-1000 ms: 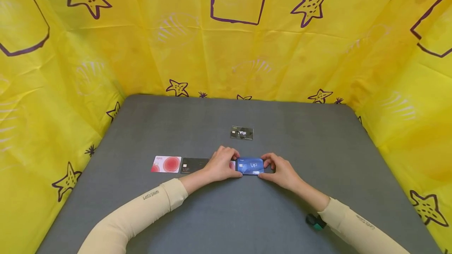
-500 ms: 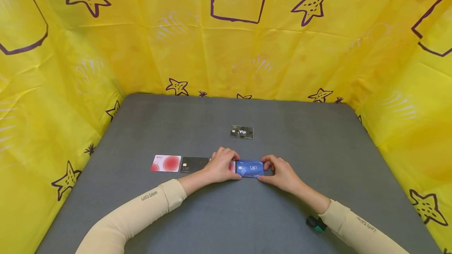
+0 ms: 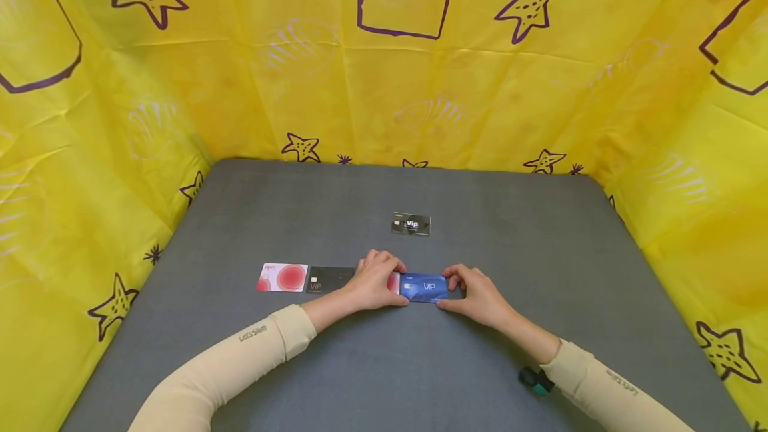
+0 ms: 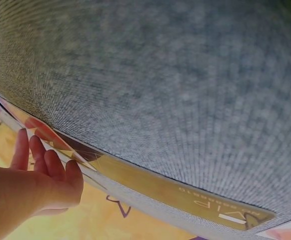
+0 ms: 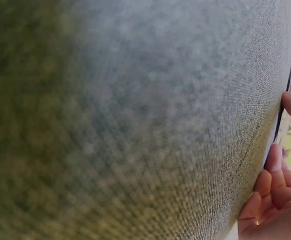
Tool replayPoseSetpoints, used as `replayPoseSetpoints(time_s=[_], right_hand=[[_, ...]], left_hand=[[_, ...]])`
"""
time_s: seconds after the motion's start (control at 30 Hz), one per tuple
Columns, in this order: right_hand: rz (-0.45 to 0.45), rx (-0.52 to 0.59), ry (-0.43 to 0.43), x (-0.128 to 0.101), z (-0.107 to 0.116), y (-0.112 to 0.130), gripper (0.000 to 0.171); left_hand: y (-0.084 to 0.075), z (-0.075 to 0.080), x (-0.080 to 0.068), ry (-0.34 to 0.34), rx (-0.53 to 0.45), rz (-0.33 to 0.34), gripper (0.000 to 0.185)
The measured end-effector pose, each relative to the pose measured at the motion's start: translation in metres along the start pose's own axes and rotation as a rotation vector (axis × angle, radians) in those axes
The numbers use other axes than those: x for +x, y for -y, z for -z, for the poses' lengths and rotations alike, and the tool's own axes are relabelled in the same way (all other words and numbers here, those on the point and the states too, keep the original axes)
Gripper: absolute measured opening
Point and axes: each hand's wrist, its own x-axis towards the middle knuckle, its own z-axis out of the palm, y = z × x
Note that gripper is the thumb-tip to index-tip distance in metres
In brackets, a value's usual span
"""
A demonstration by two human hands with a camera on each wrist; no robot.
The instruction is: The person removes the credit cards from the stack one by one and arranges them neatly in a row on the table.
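Observation:
A blue VIP card (image 3: 424,288) lies at the right end of a row of cards. My left hand (image 3: 377,280) has thumb and index finger at its left corners, and my right hand (image 3: 478,293) grips its right end the same way. Between the left hand's fingers shows part of a pink-and-red card (image 3: 393,281), otherwise covered by that hand. To its left come a black VIP card (image 3: 330,280) and a white-pink card with red circles (image 3: 283,277). The left wrist view shows the black card (image 4: 185,187) reflecting yellow, beside the curled fingers (image 4: 55,165).
Farther back on the grey table (image 3: 300,212) lies another black Vip card (image 3: 411,224). Yellow cloth (image 3: 384,99) with drawn stars walls the table on three sides. A black-and-green device (image 3: 537,381) sits at the right sleeve.
The blue card has shifted slightly toward me and a touch left, against the pink card. Both hands moved along with it only a little; the other cards stayed put.

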Motion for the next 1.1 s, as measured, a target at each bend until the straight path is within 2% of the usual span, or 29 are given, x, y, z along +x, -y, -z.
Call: replayPoseSetpoints(time_s=[0.77, 1.1], right_hand=[[0.057, 0.004, -0.012, 0.0001, 0.0006, -0.0004, 0.051], [0.055, 0.007, -0.008, 0.0000, -0.0001, -0.0010, 0.051]], left_hand=[[0.0001, 0.0001, -0.0009, 0.006, -0.005, 0.013, 0.052], [0.0018, -0.0005, -0.0014, 0.011, 0.000, 0.008, 0.052]])
